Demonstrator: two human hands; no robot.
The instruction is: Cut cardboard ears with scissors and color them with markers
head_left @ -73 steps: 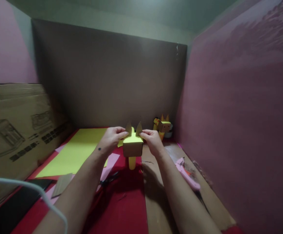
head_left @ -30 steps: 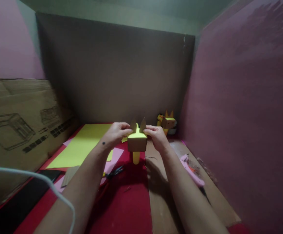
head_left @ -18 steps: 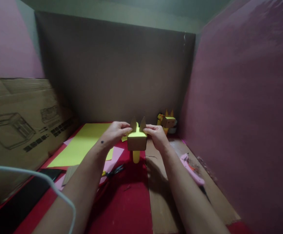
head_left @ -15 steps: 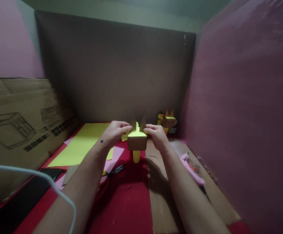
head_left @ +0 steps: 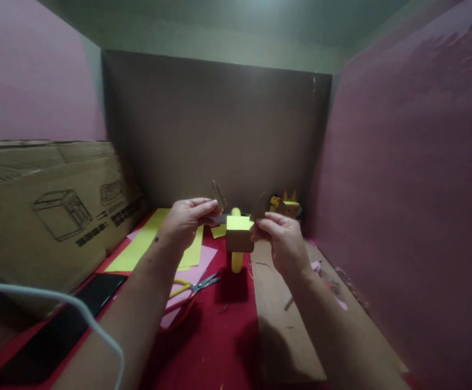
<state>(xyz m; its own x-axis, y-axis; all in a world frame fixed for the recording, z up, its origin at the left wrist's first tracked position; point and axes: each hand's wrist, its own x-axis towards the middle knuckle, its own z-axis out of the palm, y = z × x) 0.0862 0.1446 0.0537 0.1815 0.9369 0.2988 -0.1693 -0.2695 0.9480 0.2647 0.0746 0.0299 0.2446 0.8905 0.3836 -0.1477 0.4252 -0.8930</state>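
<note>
Between my hands stands a small cardboard figure, its box-shaped head [head_left: 240, 241] topped with yellow paper and a yellow tube [head_left: 236, 263] beneath. My left hand [head_left: 189, 219] pinches a pointed cardboard piece [head_left: 218, 194], held up and left of the head. In my right hand [head_left: 282, 238] is a second pointed cardboard piece [head_left: 259, 206], close to the head's right edge; whether that hand touches the head I cannot tell. A similar finished-looking figure [head_left: 290, 207] with yellow pointed ears stands at the back right.
Scissors [head_left: 195, 287] lie open on the red surface [head_left: 220, 346]. Yellow sheets [head_left: 150, 244] and pink paper [head_left: 203, 257] are at left, near a black phone-like slab [head_left: 61, 330]. A cardboard sheet [head_left: 276, 314] lies at right. A large carton [head_left: 57, 195] stands left; a white cable [head_left: 77, 300] crosses in front.
Both hands have moved apart, taking the two pointed cardboard pieces away from the top of the head. The view has shifted, and the scissors show more fully.
</note>
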